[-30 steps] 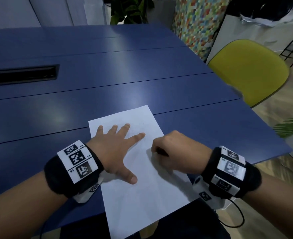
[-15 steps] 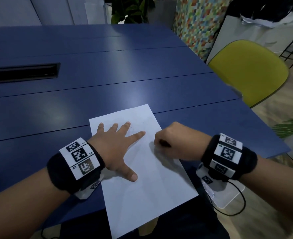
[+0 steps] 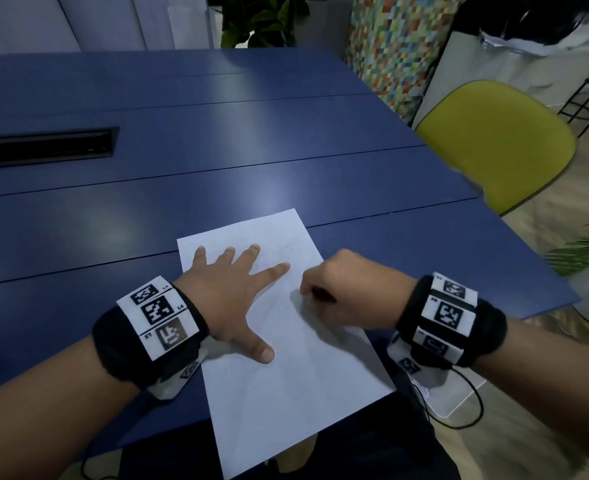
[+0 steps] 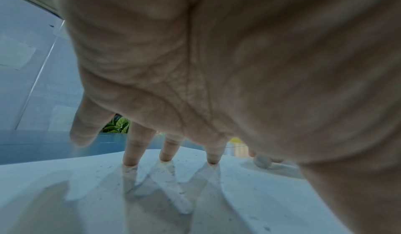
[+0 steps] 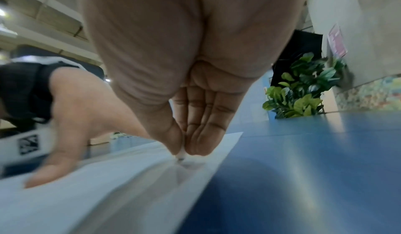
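A white sheet of paper [image 3: 296, 375] lies on the blue table [image 3: 217, 168], its near end hanging over the table's front edge. My left hand [image 3: 251, 299] lies flat on the sheet's upper left with fingers spread; the left wrist view shows its fingertips [image 4: 130, 160] pressing the speckled paper [image 4: 97, 186]. At the sheet's right edge my right hand [image 3: 312, 292] is curled. In the right wrist view its thumb and fingers [image 5: 184, 145] pinch a small pale thing [image 5: 180, 156] whose tip touches the paper [image 5: 108, 194]. What that thing is I cannot tell.
A black cable slot [image 3: 44, 147] is set into the table at far left. A yellow chair [image 3: 500, 143] stands off the table's right side, with a green plant [image 3: 262, 19] beyond the far edge. A cable [image 3: 466, 410] hangs from my right wristband.
My right hand has shifted slightly along the paper's right edge, away from me and then a little back. The left hand stays pressed flat on the sheet.
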Tool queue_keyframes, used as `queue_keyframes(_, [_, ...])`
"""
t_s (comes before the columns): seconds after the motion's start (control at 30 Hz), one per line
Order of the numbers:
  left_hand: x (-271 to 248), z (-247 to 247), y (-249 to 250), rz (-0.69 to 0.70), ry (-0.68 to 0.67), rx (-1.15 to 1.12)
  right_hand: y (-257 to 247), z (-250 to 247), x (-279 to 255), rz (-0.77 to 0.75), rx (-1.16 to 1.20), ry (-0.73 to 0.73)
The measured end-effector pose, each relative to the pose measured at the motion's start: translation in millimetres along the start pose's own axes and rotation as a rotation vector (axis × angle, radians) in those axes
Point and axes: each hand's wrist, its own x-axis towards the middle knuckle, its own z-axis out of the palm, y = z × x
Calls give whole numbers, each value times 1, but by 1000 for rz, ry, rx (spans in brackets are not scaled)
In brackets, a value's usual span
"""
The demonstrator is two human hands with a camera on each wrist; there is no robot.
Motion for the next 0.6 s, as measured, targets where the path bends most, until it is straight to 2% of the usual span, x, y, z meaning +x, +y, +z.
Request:
queue_keyframes(0.1, [0, -1, 0, 0, -6, -5, -12, 3, -7, -48, -1, -73])
queue_keyframes(0.23, [-1, -2, 1, -2, -15, -1, 4, -2, 2, 54, -37, 24])
queue_keyframes(0.4, [-1, -1, 1, -2, 2, 7, -23, 7, -11, -84, -31, -63])
queue_keyframes(0.53, [0, -1, 1, -5, -5, 10, 1, -2, 1, 41, -63, 2])
queue_keyframes(0.6, [-1, 0, 1, -4, -8, 6, 3, -1, 4, 57, -82, 32])
